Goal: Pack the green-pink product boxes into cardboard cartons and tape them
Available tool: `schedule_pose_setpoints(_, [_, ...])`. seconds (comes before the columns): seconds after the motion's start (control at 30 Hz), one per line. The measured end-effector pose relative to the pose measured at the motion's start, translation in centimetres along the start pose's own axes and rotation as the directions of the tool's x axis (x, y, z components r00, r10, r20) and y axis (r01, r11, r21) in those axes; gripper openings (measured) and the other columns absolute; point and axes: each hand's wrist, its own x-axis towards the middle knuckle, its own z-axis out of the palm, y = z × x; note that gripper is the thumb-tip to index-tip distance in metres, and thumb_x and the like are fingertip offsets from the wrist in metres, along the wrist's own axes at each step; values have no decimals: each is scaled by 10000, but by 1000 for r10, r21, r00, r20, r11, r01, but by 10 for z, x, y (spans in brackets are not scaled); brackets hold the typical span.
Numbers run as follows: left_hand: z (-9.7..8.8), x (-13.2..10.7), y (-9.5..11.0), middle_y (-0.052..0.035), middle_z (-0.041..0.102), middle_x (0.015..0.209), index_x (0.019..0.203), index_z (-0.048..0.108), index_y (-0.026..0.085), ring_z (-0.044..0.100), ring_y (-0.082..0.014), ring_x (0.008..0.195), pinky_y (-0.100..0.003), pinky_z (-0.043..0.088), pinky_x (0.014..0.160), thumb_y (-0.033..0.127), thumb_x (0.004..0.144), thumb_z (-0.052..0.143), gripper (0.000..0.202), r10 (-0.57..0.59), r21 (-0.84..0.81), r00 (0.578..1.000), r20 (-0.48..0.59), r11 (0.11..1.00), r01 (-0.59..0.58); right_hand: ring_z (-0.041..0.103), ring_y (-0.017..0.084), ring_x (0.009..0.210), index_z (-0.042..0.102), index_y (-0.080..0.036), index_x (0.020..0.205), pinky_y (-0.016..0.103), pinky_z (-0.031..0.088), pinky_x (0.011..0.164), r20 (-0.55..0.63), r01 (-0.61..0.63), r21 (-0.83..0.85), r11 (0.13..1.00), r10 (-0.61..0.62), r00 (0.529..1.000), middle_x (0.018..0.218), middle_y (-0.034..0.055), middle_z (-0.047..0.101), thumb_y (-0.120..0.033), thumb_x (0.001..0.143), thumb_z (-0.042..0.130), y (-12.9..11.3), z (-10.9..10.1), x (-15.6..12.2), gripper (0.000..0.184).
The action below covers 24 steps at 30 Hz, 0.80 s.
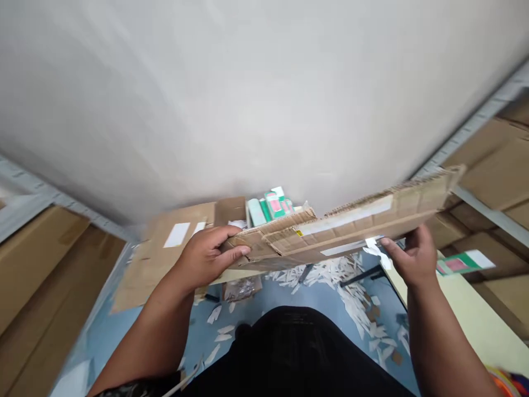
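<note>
Blue floor (275,298) strewn with white scraps (355,306) below, our left hand (206,255) pinches and our right hand (416,258), part-curled, grips a cardboard box (345,232) mid-air, white labels (357,213) unreadable; behind it, green-and-white packs (273,205) show, seemingly inside an open carton (231,209).

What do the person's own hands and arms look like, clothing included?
The left hand and right hand are ungloved, the forearms bare. The shirt is black. Dark patterned fabric edges the left arm; something multicoloured edges the right, too cropped to identify.
</note>
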Motion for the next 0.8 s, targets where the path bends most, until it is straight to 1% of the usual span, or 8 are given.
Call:
schedule_pose_setpoints(0.13, [79, 67, 48, -28, 771, 875, 1022, 767, 245, 712, -204, 787, -294, 539, 740, 467, 941, 673, 254, 181, 51, 983, 36, 982, -183, 682, 224, 815, 708, -194, 994, 370, 579, 733, -110, -246, 132, 960, 261, 959, 925, 51, 748, -483, 696, 892, 52, -80, -19, 454])
schedule_pose_setpoints(0.23, [136, 117, 72, -44, 775, 936, 1019, 765, 257, 718, -244, 945, -375, 537, 938, 459, 922, 697, 234, 343, 21, 937, 62, 938, -345, 668, 193, 766, 703, -194, 931, 328, 561, 695, -246, -336, 206, 919, 381, 891, 878, 30, 750, -464, 656, 913, 86, -131, -41, 439])
schedule_pose_setpoints(0.3, [176, 145, 79, -64, 767, 1084, 1095, 747, 263, 683, -275, 1117, -448, 480, 1085, 483, 888, 731, 303, 348, -65, 937, 12, 936, -347, 660, 180, 751, 699, -191, 934, 316, 551, 699, -336, -384, 235, 893, 445, 830, 864, 21, 748, -441, 647, 920, 103, -160, -58, 441])
schedule_pose_setpoints(0.4, [245, 176, 80, -109, 659, 1371, 1363, 607, 250, 593, -288, 1309, -486, 458, 1136, 571, 884, 700, 585, 144, -379, 986, -86, 910, -166, 656, 175, 764, 689, -188, 935, 312, 541, 721, -461, -411, 249, 877, 481, 746, 867, 16, 743, -423, 657, 916, 120, -194, -84, 429])
schedule_pose_setpoints(0.5, [323, 190, 88, -149, 639, 1384, 1471, 481, 221, 621, -280, 1279, -460, 509, 1083, 638, 860, 693, 769, 40, -715, 989, 145, 694, 77, 662, 187, 815, 683, -188, 949, 324, 534, 759, -571, -422, 251, 871, 486, 662, 911, 29, 748, -437, 692, 888, 129, -213, -107, 413])
schedule_pose_setpoints(0.6, [393, 193, 111, -158, 655, 1361, 1419, 512, 205, 597, -298, 1317, -478, 497, 1096, 620, 876, 690, 706, 102, -806, 915, 391, 517, 288, 664, 207, 859, 673, -191, 950, 346, 524, 800, -652, -451, 256, 855, 497, 573, 933, 42, 747, -461, 718, 853, 135, -220, -125, 399])
schedule_pose_setpoints(0.7, [444, 197, 133, -140, 655, 1376, 1361, 537, 206, 575, -306, 1344, -492, 456, 1137, 551, 860, 742, 642, 139, -842, 886, 442, 404, 357, 657, 224, 908, 648, -206, 971, 367, 508, 852, -691, -472, 233, 850, 486, 534, 935, 33, 727, -459, 755, 803, 141, -221, -138, 367])
schedule_pose_setpoints(0.8, [482, 206, 144, -124, 658, 1372, 1348, 538, 214, 593, -295, 1315, -483, 447, 1138, 486, 840, 787, 628, 194, -852, 855, 481, 335, 403, 634, 227, 948, 616, -229, 1033, 369, 487, 875, -706, -515, 194, 835, 484, 517, 978, 18, 703, -424, 774, 749, 150, -222, -149, 351])
